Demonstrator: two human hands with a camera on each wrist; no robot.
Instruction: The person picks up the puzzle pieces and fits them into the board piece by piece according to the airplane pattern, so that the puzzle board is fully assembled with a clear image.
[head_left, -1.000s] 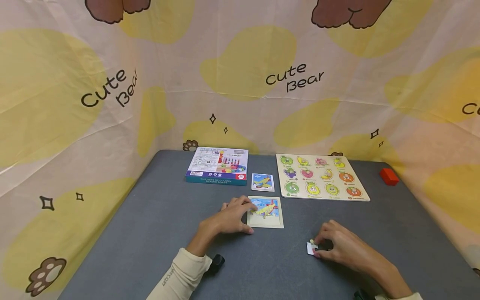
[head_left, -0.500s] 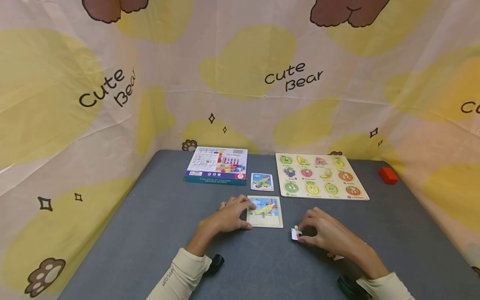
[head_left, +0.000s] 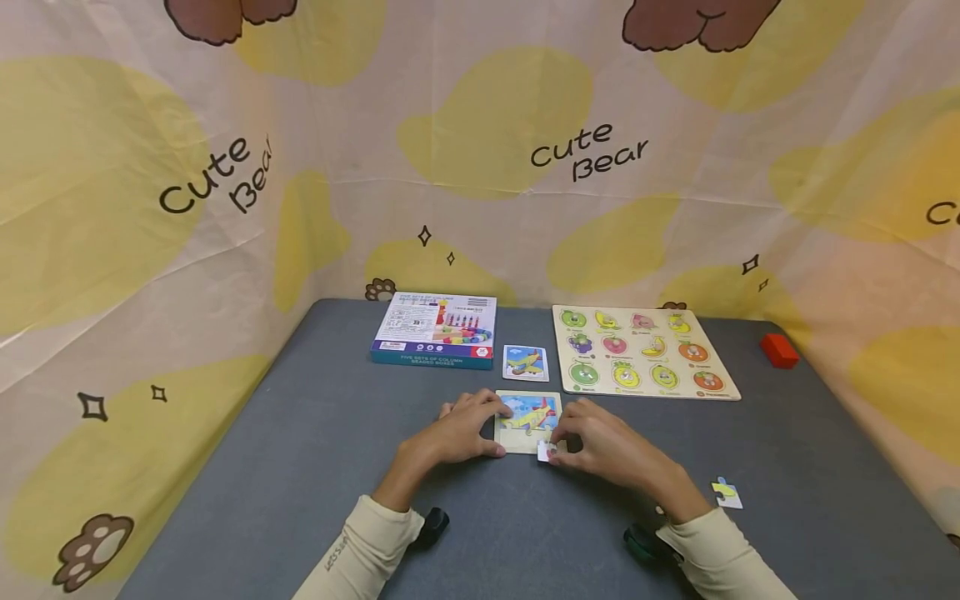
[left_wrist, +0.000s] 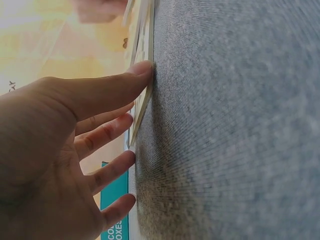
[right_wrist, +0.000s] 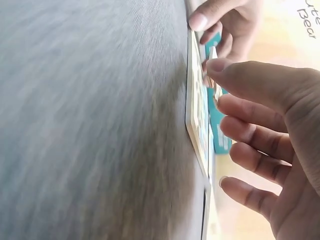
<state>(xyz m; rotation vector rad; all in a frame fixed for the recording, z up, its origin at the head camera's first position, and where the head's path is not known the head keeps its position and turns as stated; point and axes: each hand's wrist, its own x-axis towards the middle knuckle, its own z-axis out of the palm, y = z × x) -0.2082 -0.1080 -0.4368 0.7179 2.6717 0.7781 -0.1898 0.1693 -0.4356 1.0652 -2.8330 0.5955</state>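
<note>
Your right hand (head_left: 602, 442) pinching a puzzle piece (head_left: 543, 451) above the tray (head_left: 516, 442).
The piece is over the near right corner; your left hand (head_left: 460, 431) (fingers loosely spread) touches the left side.

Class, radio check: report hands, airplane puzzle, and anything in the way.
Left hand touching left side of puzzle board. Right hand pinching piece at board's near-right corner. Board's near strip bare. Nothing visibly blocking.

Table (head_left: 330, 433) free L of L hand (head_left: 461, 432) & on body side btwn it & R hand (head_left: 603, 442). Puzzle tray (head_left: 517, 443) fills gap btwn hands; box (head_left: 438, 329) beyond L, fruit board (head_left: 604, 367) beyond R, loose pc (head_left: 727, 492) off R.
</note>
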